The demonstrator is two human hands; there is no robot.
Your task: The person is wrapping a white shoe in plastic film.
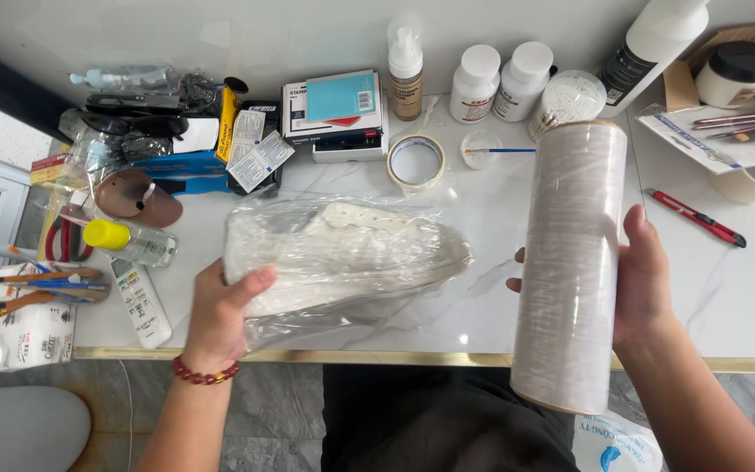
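Head view: your left hand (pixel 218 316) is closed around the heel end of one white shoe (pixel 342 258), thumb on top, and the shoe lies on its side on the marble table (pixel 744 297), near the front edge and in the middle of it. Clear film already covers the shoe, loose and wrinkled, with a slack flap hanging below it toward the table edge; judged from this, the wrapping is well along, though the film is not pulled tight and you cannot tell whether it is cut free from the roll. Your right hand (pixel 644 280) grips one large roll of wrap (pixel 570 262), held upright just to the right of the shoe and apart from it, its lower end past the table edge. Counted around the shoe: one tape ring (pixel 416 161) just behind it; behind that, one spray bottle (pixel 405 74) and two white jars (pixel 500 80); one red knife (pixel 696 217) well to the right, beyond the roll; one yellow-capped bottle (pixel 128 240) and one remote control (pixel 140 301) to the left; several paintbrushes (pixel 28 287) farther left, their number unclear where they overlap.
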